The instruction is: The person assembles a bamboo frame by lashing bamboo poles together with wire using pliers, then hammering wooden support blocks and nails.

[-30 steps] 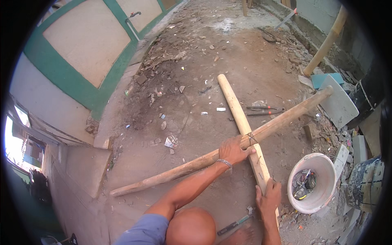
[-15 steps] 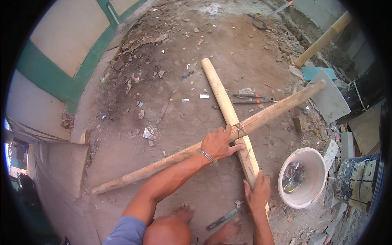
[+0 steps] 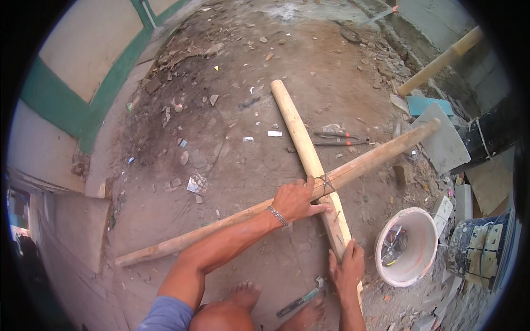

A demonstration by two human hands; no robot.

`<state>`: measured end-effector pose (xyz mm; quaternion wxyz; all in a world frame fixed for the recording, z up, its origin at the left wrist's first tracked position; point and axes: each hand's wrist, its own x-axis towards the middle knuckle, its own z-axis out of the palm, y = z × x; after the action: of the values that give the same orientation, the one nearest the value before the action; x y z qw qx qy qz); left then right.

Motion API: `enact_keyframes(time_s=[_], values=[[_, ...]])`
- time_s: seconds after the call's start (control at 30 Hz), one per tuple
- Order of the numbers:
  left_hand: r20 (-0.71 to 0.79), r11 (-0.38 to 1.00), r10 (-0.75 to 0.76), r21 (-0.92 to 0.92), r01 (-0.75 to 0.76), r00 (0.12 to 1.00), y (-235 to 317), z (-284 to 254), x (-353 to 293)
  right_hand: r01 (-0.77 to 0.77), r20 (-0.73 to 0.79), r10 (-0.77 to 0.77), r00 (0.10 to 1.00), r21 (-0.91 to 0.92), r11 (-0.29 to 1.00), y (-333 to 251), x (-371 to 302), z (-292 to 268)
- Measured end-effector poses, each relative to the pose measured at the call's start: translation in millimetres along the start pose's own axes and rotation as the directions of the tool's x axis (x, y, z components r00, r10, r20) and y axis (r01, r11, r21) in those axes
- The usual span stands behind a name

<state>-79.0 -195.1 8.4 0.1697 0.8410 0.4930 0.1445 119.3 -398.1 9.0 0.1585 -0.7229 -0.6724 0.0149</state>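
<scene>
Two wooden poles cross on the dirt in front of me. The longer pole [image 3: 381,154] runs from lower left to upper right and lies on top of the paler pole [image 3: 296,127]. Thin dark wire [image 3: 326,183] wraps the crossing, and nails stick out of the pale pole just nearer to me. My left hand [image 3: 296,201] grips the longer pole beside the wire, its thumb reaching onto the pale pole. Further down, my right hand [image 3: 349,266] is closed round the near part of the pale pole. A hammer [image 3: 302,299] lies between my feet and that pole.
A whitish bucket [image 3: 414,231] holding metal tools stands right of my right hand. Long-handled pliers [image 3: 342,140] lie beyond the crossing. A grey board [image 3: 444,140] sits behind the longer pole's far end, near a paint-spattered container [image 3: 479,248]. Rubble and litter dot the ground.
The view has shifted slightly. Both hands keep their holds on the poles, and the crossing looks the same.
</scene>
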Motion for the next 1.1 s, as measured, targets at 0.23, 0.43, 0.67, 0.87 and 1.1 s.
enact_keyframes(time_s=[0.23, 0.43, 0.67, 0.87, 1.1], values=[[0.046, 0.999, 0.037, 0.034, -0.039, 0.998, -6, -3, -12, -0.076, 0.060, 0.078, 0.995, -0.046, 0.996, -6, 1, -6], [0.353, 1.000, -0.023, -0.011, 0.029, 0.935, -30, -15, -12, -0.123, 0.156, 0.127, 0.980, -0.037, 0.992, -5, 8, 2], [0.276, 0.996, 0.092, -0.019, -0.091, 0.957, -28, -10, -4, -0.151, 0.170, 0.154, 0.973, -0.031, 0.988, 1, 4, 1], [0.213, 0.997, -0.016, 0.077, 0.000, 0.977, -10, -22, -14, -0.109, 0.163, 0.118, 0.980, -0.065, 0.992, -3, 8, -9], [-0.225, 0.954, 0.299, 0.081, -0.288, 0.927, -10, -7, -70, -0.132, -0.291, 0.173, 0.941, 0.158, 0.979, 49, 23, -80]])
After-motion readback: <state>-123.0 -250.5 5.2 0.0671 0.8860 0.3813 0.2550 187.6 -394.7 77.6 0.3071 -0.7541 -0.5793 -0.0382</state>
